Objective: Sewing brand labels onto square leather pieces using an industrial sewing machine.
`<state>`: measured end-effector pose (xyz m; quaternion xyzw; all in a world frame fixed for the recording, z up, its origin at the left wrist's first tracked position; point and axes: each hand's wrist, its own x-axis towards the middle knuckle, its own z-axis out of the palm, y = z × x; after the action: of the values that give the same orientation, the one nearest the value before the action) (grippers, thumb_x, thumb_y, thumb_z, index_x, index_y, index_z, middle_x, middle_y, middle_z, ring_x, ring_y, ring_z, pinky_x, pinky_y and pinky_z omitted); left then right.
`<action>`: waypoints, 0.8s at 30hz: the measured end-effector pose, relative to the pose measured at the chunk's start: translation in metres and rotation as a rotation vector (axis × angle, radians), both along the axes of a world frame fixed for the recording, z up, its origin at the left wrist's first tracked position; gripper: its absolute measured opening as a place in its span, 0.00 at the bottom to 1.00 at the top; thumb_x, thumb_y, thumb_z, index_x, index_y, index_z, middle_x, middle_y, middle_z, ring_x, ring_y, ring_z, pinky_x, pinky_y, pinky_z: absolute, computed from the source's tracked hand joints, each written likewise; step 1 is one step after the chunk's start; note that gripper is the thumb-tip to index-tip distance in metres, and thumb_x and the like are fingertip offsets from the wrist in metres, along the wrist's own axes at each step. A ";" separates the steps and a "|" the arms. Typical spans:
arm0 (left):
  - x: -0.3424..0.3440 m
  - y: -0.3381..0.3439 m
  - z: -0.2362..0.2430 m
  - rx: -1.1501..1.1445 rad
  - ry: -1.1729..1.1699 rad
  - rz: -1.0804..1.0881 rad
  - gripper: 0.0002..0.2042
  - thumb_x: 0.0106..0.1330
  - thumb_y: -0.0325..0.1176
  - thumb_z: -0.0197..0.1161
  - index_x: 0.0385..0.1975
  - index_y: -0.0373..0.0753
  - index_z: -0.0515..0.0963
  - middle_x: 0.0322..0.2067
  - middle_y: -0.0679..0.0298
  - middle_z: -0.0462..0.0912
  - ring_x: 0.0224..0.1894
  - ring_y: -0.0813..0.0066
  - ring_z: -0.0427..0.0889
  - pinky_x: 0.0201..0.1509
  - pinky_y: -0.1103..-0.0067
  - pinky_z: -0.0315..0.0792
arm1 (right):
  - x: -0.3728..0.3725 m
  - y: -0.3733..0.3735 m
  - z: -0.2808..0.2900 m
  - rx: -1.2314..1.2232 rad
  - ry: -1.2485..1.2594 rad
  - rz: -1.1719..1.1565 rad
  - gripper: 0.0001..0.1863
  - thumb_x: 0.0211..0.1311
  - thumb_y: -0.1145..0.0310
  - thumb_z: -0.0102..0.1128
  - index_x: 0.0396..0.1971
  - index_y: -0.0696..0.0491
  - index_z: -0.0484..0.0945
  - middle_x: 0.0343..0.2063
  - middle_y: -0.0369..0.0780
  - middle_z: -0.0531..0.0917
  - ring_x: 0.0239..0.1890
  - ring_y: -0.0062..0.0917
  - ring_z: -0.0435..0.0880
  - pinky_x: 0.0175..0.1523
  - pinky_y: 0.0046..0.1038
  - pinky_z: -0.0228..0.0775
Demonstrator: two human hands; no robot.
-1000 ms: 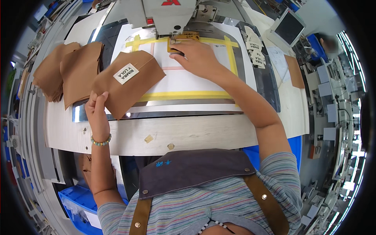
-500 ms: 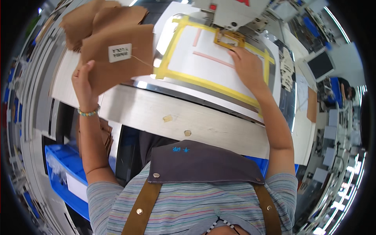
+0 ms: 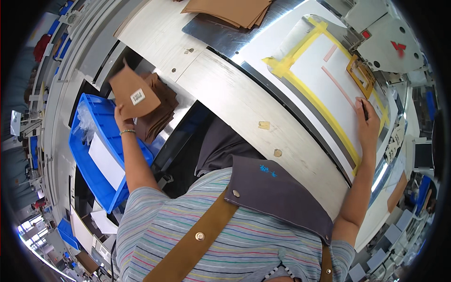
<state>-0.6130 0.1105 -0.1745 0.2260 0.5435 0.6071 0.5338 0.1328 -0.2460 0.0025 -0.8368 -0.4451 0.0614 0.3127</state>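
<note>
My left hand point(image 3: 123, 120) grips the lower edge of a brown panel point(image 3: 126, 89), leather or fabric I cannot tell, with a white label point(image 3: 137, 97) on it. This panel is over a stack of similar brown pieces point(image 3: 162, 113), left of the table. My right hand point(image 3: 369, 120) rests at the right of a white sheet point(image 3: 324, 94) framed in yellow tape point(image 3: 300, 49). Its fingers are curled around something small and dark that I cannot make out. Just beyond them, a yellow clamp frame point(image 3: 361, 77) sits below the white sewing machine head point(image 3: 387, 42).
More brown pieces point(image 3: 230, 10) lie at the table's far edge. A blue bin point(image 3: 101, 155) with clear plastic and white paper stands at my left. The pale table edge point(image 3: 225, 91) runs between me and the machine plate. White labels point(image 3: 393, 145) lie right of my hand.
My left hand has carried the labelled brown panel from above the table down to the stack at the left. The view has turned left. My right hand has drawn back slightly from the clamp frame.
</note>
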 end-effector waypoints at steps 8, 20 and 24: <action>0.047 0.013 0.010 0.457 1.628 0.388 0.22 0.63 0.37 0.73 0.55 0.34 0.83 0.58 0.43 0.82 0.64 0.49 0.79 0.71 0.62 0.69 | -0.004 0.003 0.005 0.010 -0.024 0.017 0.18 0.76 0.59 0.63 0.53 0.58 0.85 0.44 0.43 0.89 0.44 0.25 0.85 0.54 0.26 0.75; 0.306 -0.165 0.354 1.862 -0.044 -1.039 0.25 0.77 0.55 0.61 0.68 0.53 0.75 0.65 0.79 0.80 0.67 0.84 0.75 0.64 0.82 0.73 | -0.013 -0.003 0.007 0.052 -0.151 0.076 0.15 0.71 0.61 0.66 0.51 0.54 0.84 0.43 0.45 0.87 0.40 0.39 0.87 0.48 0.32 0.77; 0.348 -0.197 0.334 1.931 -0.658 -0.802 0.25 0.76 0.55 0.62 0.70 0.59 0.73 0.64 0.84 0.80 0.66 0.87 0.73 0.61 0.84 0.72 | -0.011 -0.006 0.020 0.000 -0.141 0.083 0.15 0.71 0.63 0.66 0.50 0.54 0.83 0.42 0.44 0.86 0.39 0.39 0.86 0.46 0.33 0.77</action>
<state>-0.2645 -0.0861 0.1598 0.5365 -0.4434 0.5898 0.4095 0.1214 -0.2523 0.0224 -0.8200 -0.5002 0.0151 0.2777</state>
